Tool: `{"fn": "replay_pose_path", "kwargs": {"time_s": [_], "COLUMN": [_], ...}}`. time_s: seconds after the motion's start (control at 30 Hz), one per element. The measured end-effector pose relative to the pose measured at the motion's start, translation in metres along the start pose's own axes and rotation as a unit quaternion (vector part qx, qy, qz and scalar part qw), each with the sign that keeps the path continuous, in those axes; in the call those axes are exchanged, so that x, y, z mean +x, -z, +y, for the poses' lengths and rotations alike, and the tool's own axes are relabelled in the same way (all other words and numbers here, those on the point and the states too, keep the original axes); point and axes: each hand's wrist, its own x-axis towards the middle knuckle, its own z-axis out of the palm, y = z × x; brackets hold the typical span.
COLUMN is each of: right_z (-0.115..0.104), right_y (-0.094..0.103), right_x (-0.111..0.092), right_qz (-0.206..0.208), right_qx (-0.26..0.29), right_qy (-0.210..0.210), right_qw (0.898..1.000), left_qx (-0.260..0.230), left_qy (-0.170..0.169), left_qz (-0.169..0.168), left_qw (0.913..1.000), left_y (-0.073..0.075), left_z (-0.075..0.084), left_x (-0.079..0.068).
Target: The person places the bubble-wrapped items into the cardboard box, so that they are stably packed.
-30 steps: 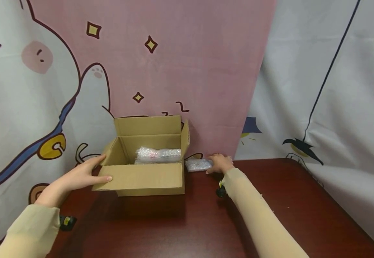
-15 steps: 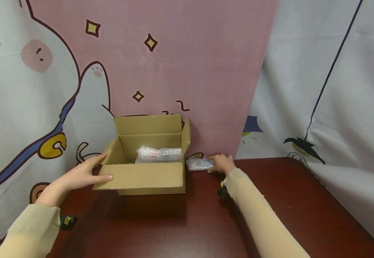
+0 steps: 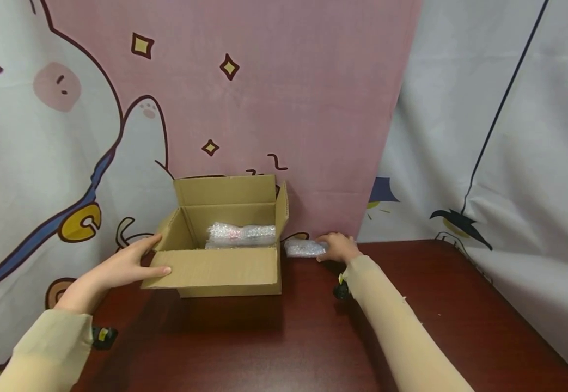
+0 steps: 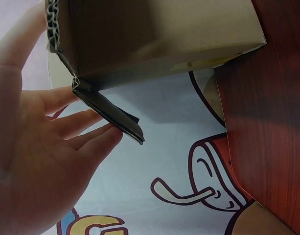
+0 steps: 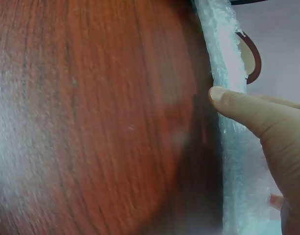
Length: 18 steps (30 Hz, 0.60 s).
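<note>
An open cardboard box [image 3: 230,269] stands toward the back of the table, its flaps spread. My left hand [image 3: 124,268] holds its left corner, thumb over the front flap and fingers against the left side flap [image 4: 108,110]. Inside lies a bubble-wrapped bundle [image 3: 242,234] with a pinkish patch. Just right of the box, a flat bubble-wrapped package [image 3: 305,249] lies by the wall cloth. My right hand [image 3: 337,247] grips its right end; the thumb [image 5: 238,105] presses its near edge, while the other fingers are mostly hidden behind the wrap.
The dark red-brown table [image 3: 323,337] extends to the front and right. A printed cloth [image 3: 303,109] hangs right behind the box, with a pale cloth [image 3: 484,125] along the right side. A dark wrist device [image 3: 103,337] sits on the left wrist.
My right hand and the flat bubble-wrapped package have shifted slightly right, widening the small gap beside the box. My left hand and the box have stayed put.
</note>
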Motion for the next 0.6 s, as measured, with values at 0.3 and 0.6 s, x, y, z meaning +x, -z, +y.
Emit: {"fn": "replay_pose_path", "kwargs": {"time_s": [0.3, 0.6], "right_z": [-0.007, -0.012], "right_y": [0.028, 0.062], "right_x": [-0.006, -0.015], "right_qz": [0.004, 0.025], "right_qx": [0.006, 0.009], "right_qy": [0.02, 0.052], "right_qw": [1.0, 0.998], "left_qx": [-0.001, -0.001], "left_qy": [0.001, 0.005], "left_qz": [-0.003, -0.003], "left_qw": [1.0, 1.0], "left_y": [0.0, 0.001], "left_z": [0.001, 0.002], "left_x": [0.0, 0.0]}}
